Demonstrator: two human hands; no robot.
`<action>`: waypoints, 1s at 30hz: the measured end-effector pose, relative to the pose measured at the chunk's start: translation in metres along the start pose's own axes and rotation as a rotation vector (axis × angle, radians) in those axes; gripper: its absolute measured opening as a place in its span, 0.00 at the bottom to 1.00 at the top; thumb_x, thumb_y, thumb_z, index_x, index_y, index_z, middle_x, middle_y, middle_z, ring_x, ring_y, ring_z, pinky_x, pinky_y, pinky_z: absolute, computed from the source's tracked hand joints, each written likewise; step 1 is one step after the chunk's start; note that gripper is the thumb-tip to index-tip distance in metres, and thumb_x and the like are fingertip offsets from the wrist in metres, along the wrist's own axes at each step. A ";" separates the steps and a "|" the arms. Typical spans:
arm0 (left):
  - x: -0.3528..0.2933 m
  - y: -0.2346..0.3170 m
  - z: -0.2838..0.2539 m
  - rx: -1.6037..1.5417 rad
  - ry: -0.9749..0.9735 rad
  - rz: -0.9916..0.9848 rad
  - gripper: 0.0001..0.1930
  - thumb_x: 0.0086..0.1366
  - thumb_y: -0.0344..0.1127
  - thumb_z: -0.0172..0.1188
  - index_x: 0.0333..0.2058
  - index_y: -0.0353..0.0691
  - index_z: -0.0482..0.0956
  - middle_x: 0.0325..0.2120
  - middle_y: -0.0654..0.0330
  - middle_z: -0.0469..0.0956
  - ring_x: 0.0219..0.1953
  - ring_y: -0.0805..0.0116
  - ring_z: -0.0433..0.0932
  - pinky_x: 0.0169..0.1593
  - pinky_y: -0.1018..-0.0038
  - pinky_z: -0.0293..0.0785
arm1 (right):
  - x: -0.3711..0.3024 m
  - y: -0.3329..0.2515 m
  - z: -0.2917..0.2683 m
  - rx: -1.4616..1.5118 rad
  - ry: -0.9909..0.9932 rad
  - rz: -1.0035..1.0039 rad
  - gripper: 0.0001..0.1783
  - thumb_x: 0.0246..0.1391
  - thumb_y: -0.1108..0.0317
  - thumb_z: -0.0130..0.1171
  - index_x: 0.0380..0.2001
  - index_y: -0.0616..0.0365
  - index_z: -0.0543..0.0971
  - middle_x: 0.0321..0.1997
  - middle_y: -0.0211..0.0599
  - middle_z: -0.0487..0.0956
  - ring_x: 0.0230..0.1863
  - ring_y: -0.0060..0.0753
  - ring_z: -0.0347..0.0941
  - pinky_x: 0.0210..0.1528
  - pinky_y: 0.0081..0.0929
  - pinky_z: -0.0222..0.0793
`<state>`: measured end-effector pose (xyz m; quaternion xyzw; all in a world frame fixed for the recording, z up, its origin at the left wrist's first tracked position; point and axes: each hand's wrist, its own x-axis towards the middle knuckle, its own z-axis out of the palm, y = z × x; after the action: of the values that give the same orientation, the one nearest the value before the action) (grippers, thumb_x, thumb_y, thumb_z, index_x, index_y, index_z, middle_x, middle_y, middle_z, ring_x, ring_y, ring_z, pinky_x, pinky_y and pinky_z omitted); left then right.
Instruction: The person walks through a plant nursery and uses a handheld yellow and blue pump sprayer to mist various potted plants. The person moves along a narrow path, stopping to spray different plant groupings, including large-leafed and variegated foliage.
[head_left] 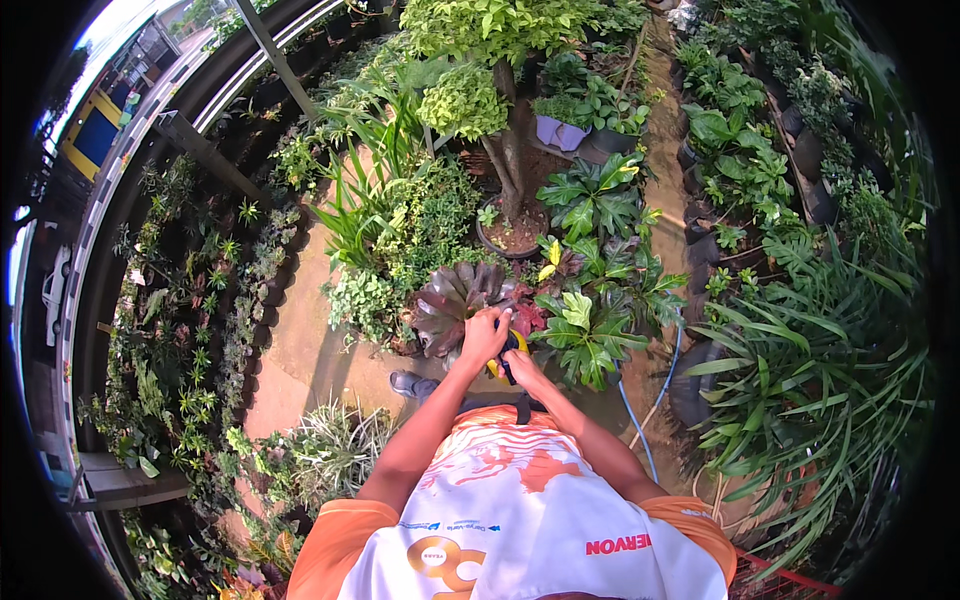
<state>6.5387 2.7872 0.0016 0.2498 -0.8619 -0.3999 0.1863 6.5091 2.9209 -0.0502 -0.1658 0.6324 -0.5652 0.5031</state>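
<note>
In front of my waist both hands are closed round a small yellow-and-black object [507, 352], its kind mostly hidden by my fingers. My left hand [484, 335] is on its upper left side, fingers curled at the top. Lower and to the right, my right hand [520, 367] wraps its dark part. Just beyond my left hand spreads a dark purple-leaved rosette plant [452, 305]. A plant with large lobed green leaves [592, 340] stands close to the right of my hands.
A potted tree [507, 190] rises straight ahead, a lilac pot [560, 132] behind it. A blue hose [638, 430] runs along the ground at right. Long-leaved plants [810, 380] crowd the right; plant rows [190, 330] line the left beside the paved path [290, 350].
</note>
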 end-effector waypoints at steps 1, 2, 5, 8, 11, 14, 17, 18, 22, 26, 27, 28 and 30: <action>0.005 -0.001 -0.011 0.029 -0.010 0.017 0.19 0.64 0.43 0.55 0.22 0.31 0.73 0.24 0.42 0.75 0.30 0.41 0.77 0.38 0.54 0.71 | 0.006 -0.001 0.005 -0.001 -0.003 -0.019 0.18 0.62 0.61 0.37 0.25 0.57 0.73 0.23 0.30 0.73 0.27 0.23 0.68 0.33 0.26 0.63; 0.014 0.004 -0.024 0.062 -0.079 0.011 0.21 0.66 0.46 0.54 0.23 0.32 0.75 0.24 0.42 0.77 0.31 0.41 0.78 0.39 0.54 0.72 | 0.013 -0.003 0.007 -0.004 0.006 -0.043 0.19 0.62 0.61 0.37 0.25 0.58 0.73 0.23 0.30 0.73 0.26 0.23 0.68 0.33 0.26 0.63; 0.041 0.022 -0.064 0.053 -0.250 -0.115 0.26 0.68 0.53 0.48 0.25 0.33 0.77 0.22 0.44 0.78 0.31 0.43 0.80 0.38 0.56 0.73 | 0.029 -0.018 0.019 -0.055 -0.016 -0.066 0.17 0.62 0.62 0.37 0.26 0.58 0.73 0.22 0.28 0.73 0.27 0.22 0.67 0.34 0.24 0.62; 0.062 0.044 -0.088 0.020 -0.265 -0.119 0.28 0.69 0.55 0.47 0.25 0.33 0.77 0.18 0.49 0.78 0.27 0.47 0.80 0.35 0.58 0.73 | 0.033 -0.041 0.038 -0.035 -0.072 -0.046 0.16 0.62 0.63 0.39 0.28 0.60 0.73 0.23 0.27 0.73 0.26 0.21 0.68 0.35 0.22 0.63; 0.062 0.047 -0.088 -0.092 -0.299 -0.091 0.28 0.69 0.56 0.47 0.23 0.34 0.74 0.16 0.54 0.78 0.19 0.59 0.79 0.26 0.67 0.73 | 0.033 -0.041 0.042 -0.002 -0.099 -0.056 0.16 0.62 0.63 0.40 0.29 0.61 0.73 0.23 0.28 0.73 0.27 0.20 0.67 0.35 0.21 0.63; 0.053 0.041 -0.089 -0.409 -0.357 -0.225 0.28 0.70 0.56 0.47 0.22 0.35 0.73 0.15 0.58 0.77 0.15 0.70 0.76 0.19 0.77 0.70 | 0.023 -0.038 0.038 -0.003 -0.124 -0.106 0.16 0.62 0.63 0.40 0.29 0.60 0.73 0.23 0.27 0.73 0.26 0.19 0.67 0.34 0.21 0.63; 0.045 0.016 -0.072 -0.704 -0.307 -0.310 0.27 0.71 0.54 0.46 0.21 0.37 0.72 0.11 0.61 0.73 0.09 0.76 0.69 0.14 0.81 0.61 | 0.016 -0.035 0.032 -0.023 -0.135 -0.061 0.15 0.63 0.63 0.40 0.29 0.60 0.73 0.22 0.27 0.72 0.26 0.19 0.67 0.32 0.21 0.63; 0.039 0.011 -0.064 -0.723 -0.245 -0.332 0.27 0.71 0.54 0.46 0.20 0.37 0.72 0.09 0.62 0.71 0.08 0.76 0.67 0.13 0.81 0.60 | 0.013 -0.033 0.030 -0.026 -0.135 -0.027 0.15 0.63 0.63 0.40 0.29 0.60 0.73 0.22 0.26 0.72 0.26 0.19 0.67 0.32 0.21 0.63; 0.031 0.019 -0.042 -0.725 -0.019 -0.391 0.28 0.71 0.53 0.48 0.17 0.38 0.70 0.06 0.68 0.62 0.06 0.79 0.59 0.12 0.79 0.52 | 0.007 -0.017 0.018 0.015 -0.143 -0.023 0.16 0.63 0.60 0.41 0.29 0.58 0.73 0.21 0.25 0.71 0.24 0.18 0.66 0.28 0.19 0.60; 0.037 0.043 -0.054 -0.560 0.066 -0.307 0.28 0.70 0.51 0.50 0.14 0.38 0.70 0.07 0.70 0.62 0.10 0.82 0.59 0.15 0.78 0.52 | 0.013 -0.006 0.013 0.044 -0.169 -0.074 0.15 0.62 0.61 0.40 0.29 0.58 0.72 0.22 0.26 0.72 0.24 0.18 0.66 0.28 0.19 0.61; 0.042 0.051 -0.061 -0.530 0.085 -0.269 0.28 0.70 0.51 0.50 0.14 0.38 0.71 0.08 0.70 0.62 0.10 0.82 0.59 0.15 0.78 0.52 | 0.014 -0.004 0.014 0.073 -0.167 -0.082 0.15 0.62 0.61 0.40 0.29 0.58 0.72 0.22 0.26 0.72 0.24 0.18 0.66 0.29 0.20 0.61; 0.047 0.062 -0.073 -0.496 0.107 -0.233 0.28 0.70 0.51 0.50 0.14 0.38 0.71 0.08 0.70 0.62 0.10 0.82 0.59 0.15 0.79 0.52 | 0.014 -0.005 0.015 0.049 -0.175 -0.086 0.15 0.62 0.61 0.40 0.29 0.58 0.72 0.22 0.26 0.72 0.24 0.18 0.66 0.29 0.20 0.61; 0.056 0.098 -0.107 -0.534 0.090 -0.222 0.26 0.70 0.51 0.49 0.18 0.38 0.70 0.07 0.67 0.65 0.06 0.78 0.63 0.12 0.79 0.55 | 0.014 -0.008 0.016 0.008 -0.185 -0.099 0.15 0.62 0.62 0.39 0.30 0.58 0.72 0.23 0.26 0.72 0.24 0.18 0.66 0.29 0.21 0.61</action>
<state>6.5217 2.7456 0.1500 0.3022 -0.6845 -0.6191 0.2384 6.5130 2.8992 -0.0470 -0.2462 0.5721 -0.5742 0.5314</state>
